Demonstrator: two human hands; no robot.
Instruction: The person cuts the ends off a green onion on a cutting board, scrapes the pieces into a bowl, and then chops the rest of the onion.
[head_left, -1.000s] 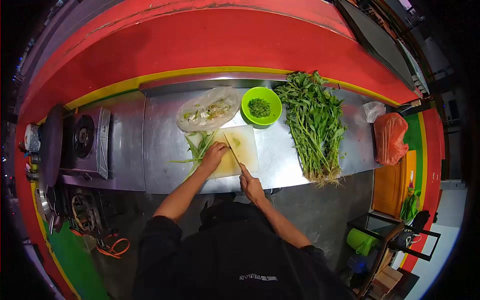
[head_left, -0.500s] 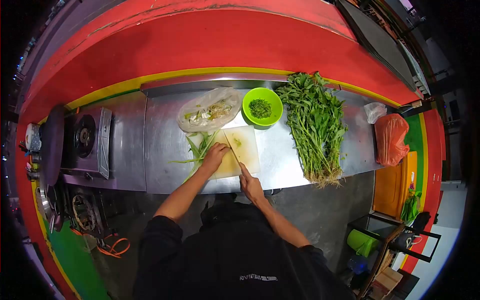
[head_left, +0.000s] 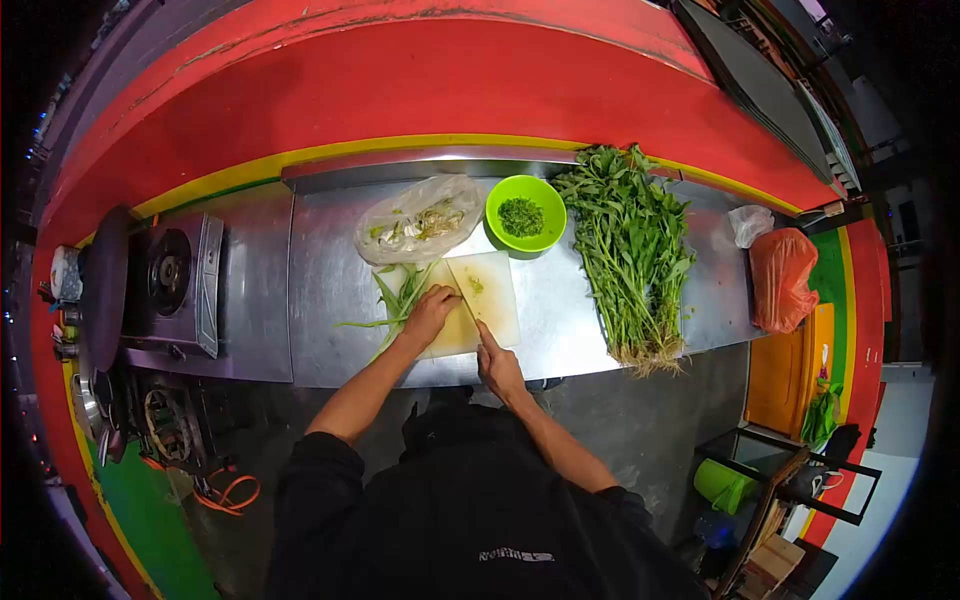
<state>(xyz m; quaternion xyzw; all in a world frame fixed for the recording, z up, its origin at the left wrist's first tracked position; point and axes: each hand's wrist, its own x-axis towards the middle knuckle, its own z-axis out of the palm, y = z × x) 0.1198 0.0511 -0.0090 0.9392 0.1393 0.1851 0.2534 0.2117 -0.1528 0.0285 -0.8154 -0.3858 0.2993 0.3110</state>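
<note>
My left hand (head_left: 428,314) is closed on long green onions (head_left: 396,298), pressing them to the white cutting board (head_left: 497,325). Their leaves trail off the board's left side. In my right hand (head_left: 499,368) is the handle of a knife (head_left: 463,296), its long blade slanting across the board beside my left fingertips. A few pale green chopped bits (head_left: 477,287) lie right of the blade. Behind the board stands a bright green bowl (head_left: 532,246) with finely chopped greens inside. A clear plastic bag (head_left: 385,230) holding onion stalks and roots lies to the left of the bowl.
A large bunch of leafy greens with roots (head_left: 635,260) covers the counter (head_left: 335,300) at right. Farther right are a red plastic bag (head_left: 782,280) and a small white bag (head_left: 750,224). A gas stove (head_left: 172,280) stands at left, and a red wall (head_left: 430,85) rises behind.
My right hand and the knife handle have shifted very slightly up and to the left. My left hand stays almost in place on the green onions.
</note>
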